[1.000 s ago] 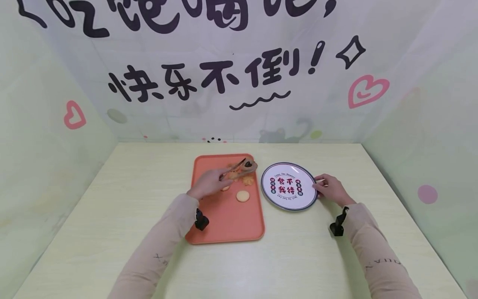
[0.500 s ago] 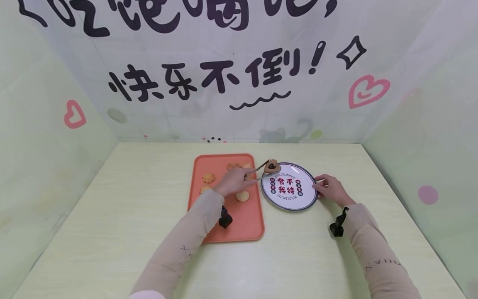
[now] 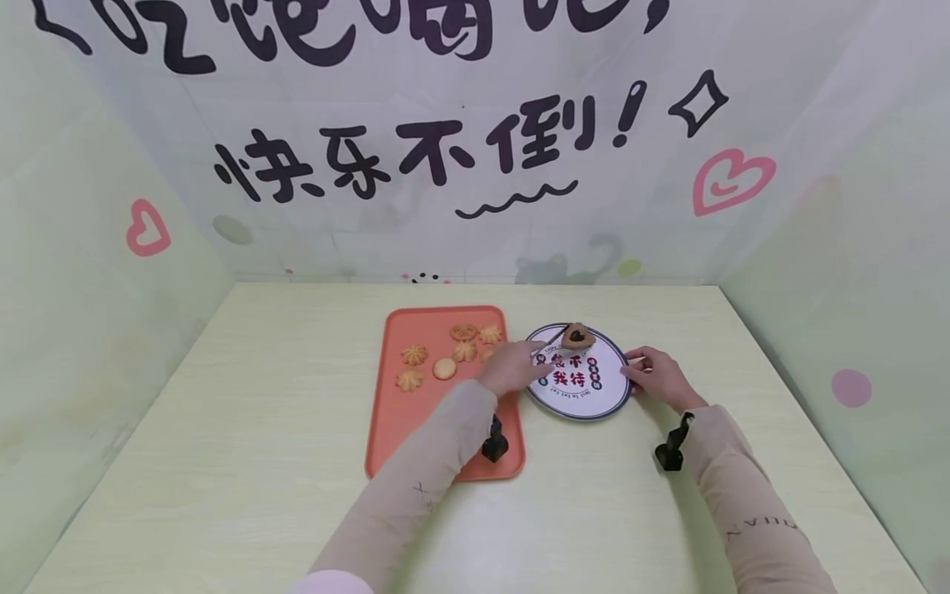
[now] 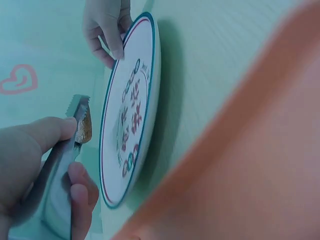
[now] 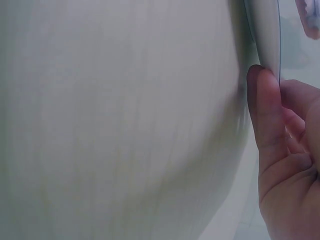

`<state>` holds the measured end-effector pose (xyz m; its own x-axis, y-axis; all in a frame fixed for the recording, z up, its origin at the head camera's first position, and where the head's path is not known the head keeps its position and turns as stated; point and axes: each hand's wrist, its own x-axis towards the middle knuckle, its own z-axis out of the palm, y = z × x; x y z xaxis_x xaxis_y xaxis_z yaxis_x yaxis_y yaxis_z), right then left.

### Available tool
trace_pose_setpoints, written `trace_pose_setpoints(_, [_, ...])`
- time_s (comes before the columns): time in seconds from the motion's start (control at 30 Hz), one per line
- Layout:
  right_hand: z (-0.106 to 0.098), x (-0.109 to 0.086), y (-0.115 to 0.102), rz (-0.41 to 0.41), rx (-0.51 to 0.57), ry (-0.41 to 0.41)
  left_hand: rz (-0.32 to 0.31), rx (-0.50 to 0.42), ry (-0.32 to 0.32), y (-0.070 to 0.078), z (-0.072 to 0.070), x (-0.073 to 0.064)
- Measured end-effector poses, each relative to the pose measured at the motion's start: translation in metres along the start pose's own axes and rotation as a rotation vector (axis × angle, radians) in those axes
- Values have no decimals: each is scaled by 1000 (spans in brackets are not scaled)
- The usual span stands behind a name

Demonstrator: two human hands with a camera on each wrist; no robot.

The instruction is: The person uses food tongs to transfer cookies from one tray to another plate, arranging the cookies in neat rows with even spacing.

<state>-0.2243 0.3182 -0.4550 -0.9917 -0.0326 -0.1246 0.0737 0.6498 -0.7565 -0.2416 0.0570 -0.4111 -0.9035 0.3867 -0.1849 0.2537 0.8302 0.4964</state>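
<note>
My left hand [image 3: 512, 368] grips a pair of metal serrated-tip tongs [image 4: 55, 192]. Pinched in their tips is a heart-shaped cookie [image 3: 577, 337] with a dark centre, held over the far part of the plate [image 3: 575, 402]. The left wrist view shows the cookie edge-on, apart from the plate's face. This plate is white with a blue rim and red characters. At its right edge my right hand [image 3: 660, 375] pinches the rim, thumb above and fingers beneath, as the right wrist view shows [image 5: 285, 145].
Left of the plate lies an orange tray [image 3: 401, 437] bearing several cookies, among them a round one [image 3: 444, 369] and flower-shaped ones [image 3: 409, 379]. My left forearm crosses the tray's right side. A printed cloth wall [image 3: 356, 239] stands behind the table [image 3: 223, 429].
My left hand has moved right, carrying the heart-shaped cookie in the tongs from above the tray to over the plate. The right hand and the plate have stayed in place.
</note>
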Motion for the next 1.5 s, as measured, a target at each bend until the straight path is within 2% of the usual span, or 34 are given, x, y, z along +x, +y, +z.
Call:
trace_pose_setpoints(0.1, [0,0,-1,2,6,0,2,24,27,9,4,2])
trace_pose_setpoints(0.23, [0,0,-1,-3,11,-6,-13,23,33,18,9,3])
trace_pose_setpoints(0.5, [1,2,0,-6,37,-9,-36,-59,57,25,20,4])
trace_pose_setpoints(0.63, [0,-1,-2,-45,65,-21,-80,-66,65,28,23,6])
trace_pose_setpoints(0.87, [1,3,-1,25,3,-10,-118,-43,96,34,30,10])
trace_pose_setpoints(1.03, [0,2,-1,23,-10,-11,-136,-57,90,38,33,12])
trace_pose_setpoints(1.2, [0,3,2,20,-16,-5,-134,-71,78,39,33,12])
trace_pose_setpoints(1.5, [-2,1,0,7,-12,-3,-90,-98,78,35,33,12])
